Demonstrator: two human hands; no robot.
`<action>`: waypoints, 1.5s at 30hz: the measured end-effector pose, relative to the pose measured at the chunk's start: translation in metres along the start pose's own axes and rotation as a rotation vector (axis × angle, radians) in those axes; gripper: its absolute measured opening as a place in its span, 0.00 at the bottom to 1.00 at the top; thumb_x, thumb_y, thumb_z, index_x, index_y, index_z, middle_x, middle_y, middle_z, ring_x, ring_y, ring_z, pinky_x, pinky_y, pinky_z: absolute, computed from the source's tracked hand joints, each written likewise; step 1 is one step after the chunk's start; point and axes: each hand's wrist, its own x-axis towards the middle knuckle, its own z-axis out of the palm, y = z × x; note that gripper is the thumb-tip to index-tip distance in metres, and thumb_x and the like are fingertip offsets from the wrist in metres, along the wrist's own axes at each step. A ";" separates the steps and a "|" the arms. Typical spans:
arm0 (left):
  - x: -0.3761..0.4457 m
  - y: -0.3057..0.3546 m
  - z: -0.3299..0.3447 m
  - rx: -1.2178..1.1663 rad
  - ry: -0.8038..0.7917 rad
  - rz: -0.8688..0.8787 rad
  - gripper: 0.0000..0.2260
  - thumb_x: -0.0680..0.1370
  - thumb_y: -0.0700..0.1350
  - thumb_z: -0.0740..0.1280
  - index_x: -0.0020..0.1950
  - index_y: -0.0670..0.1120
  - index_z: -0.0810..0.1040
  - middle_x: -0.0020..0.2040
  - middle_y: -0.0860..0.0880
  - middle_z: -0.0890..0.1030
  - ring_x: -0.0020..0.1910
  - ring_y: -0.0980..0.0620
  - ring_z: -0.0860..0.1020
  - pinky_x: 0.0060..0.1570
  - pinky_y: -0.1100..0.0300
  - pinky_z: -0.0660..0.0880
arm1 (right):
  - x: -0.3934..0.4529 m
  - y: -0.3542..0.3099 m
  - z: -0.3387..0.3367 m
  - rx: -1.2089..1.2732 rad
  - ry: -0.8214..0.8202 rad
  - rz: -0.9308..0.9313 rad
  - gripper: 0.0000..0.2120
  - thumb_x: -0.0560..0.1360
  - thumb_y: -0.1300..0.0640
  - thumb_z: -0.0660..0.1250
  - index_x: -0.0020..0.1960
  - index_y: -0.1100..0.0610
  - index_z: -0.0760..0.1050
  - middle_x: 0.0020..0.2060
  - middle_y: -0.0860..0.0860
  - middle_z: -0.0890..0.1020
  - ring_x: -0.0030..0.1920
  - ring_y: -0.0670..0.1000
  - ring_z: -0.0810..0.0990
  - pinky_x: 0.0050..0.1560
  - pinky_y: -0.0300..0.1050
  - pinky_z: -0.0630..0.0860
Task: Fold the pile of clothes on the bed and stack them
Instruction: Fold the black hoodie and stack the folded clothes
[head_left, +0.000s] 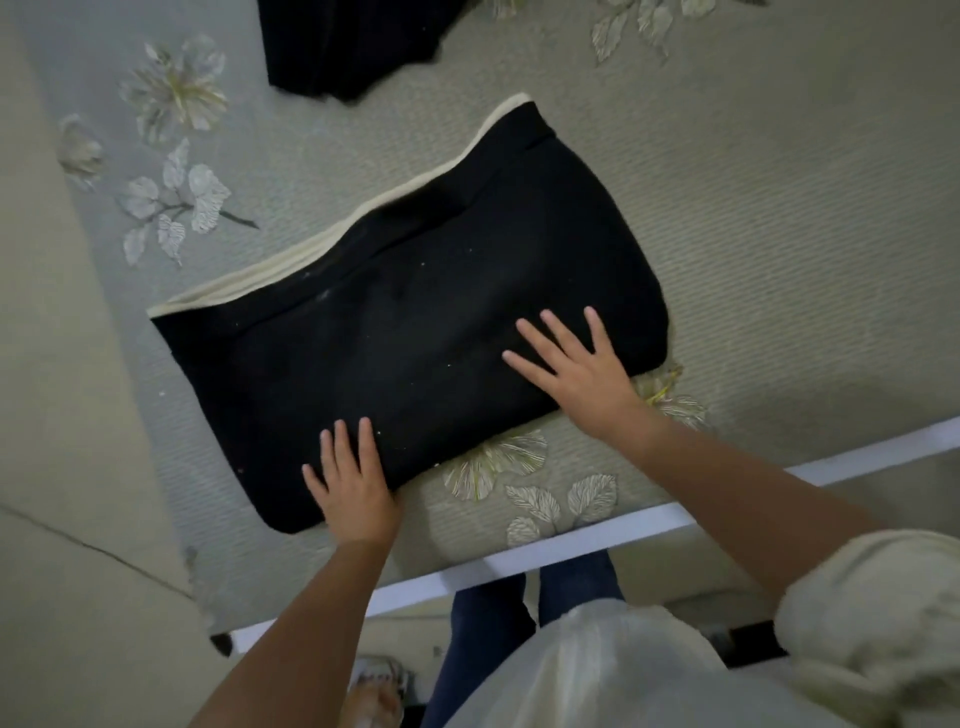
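Floral bedspread (727, 208) fills the frame, and at its centre I keep my left hand (353, 483) and right hand (576, 369) flat, fingers spread, on the black garment (405, 332), likely smoothing the fold before stacking it with the dark pile (353, 47) at top.

Flat folded black fabric garment (415, 338), cream-white trim band along its far edge. Second dark black folded cloth (353, 47) at top. Pale grey-green ribbed bedspread (753, 234) with embroidered silver-white leaves and cream-gold flowers. White bed frame edge (571, 545). Dark blue jeans (488, 623), cream rolled-up sleeve (872, 603).
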 end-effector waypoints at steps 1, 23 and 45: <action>0.006 -0.008 0.004 0.013 0.016 -0.004 0.34 0.75 0.38 0.64 0.76 0.43 0.49 0.76 0.42 0.52 0.75 0.44 0.48 0.71 0.43 0.44 | 0.006 0.001 -0.001 -0.039 0.004 -0.003 0.36 0.76 0.68 0.54 0.75 0.49 0.37 0.75 0.55 0.41 0.74 0.60 0.42 0.67 0.66 0.36; 0.002 0.062 -0.203 0.241 -0.094 0.772 0.12 0.78 0.41 0.60 0.60 0.44 0.75 0.56 0.44 0.79 0.55 0.45 0.76 0.50 0.57 0.71 | -0.171 0.034 -0.145 0.313 -0.132 0.464 0.27 0.77 0.66 0.56 0.73 0.50 0.59 0.66 0.54 0.73 0.64 0.54 0.71 0.59 0.44 0.68; -0.106 0.503 -0.267 0.388 0.083 1.154 0.12 0.77 0.38 0.60 0.59 0.43 0.76 0.53 0.42 0.80 0.52 0.43 0.77 0.47 0.55 0.71 | -0.445 0.325 -0.105 0.534 0.164 0.776 0.21 0.74 0.68 0.56 0.64 0.54 0.73 0.52 0.56 0.81 0.54 0.55 0.77 0.52 0.47 0.74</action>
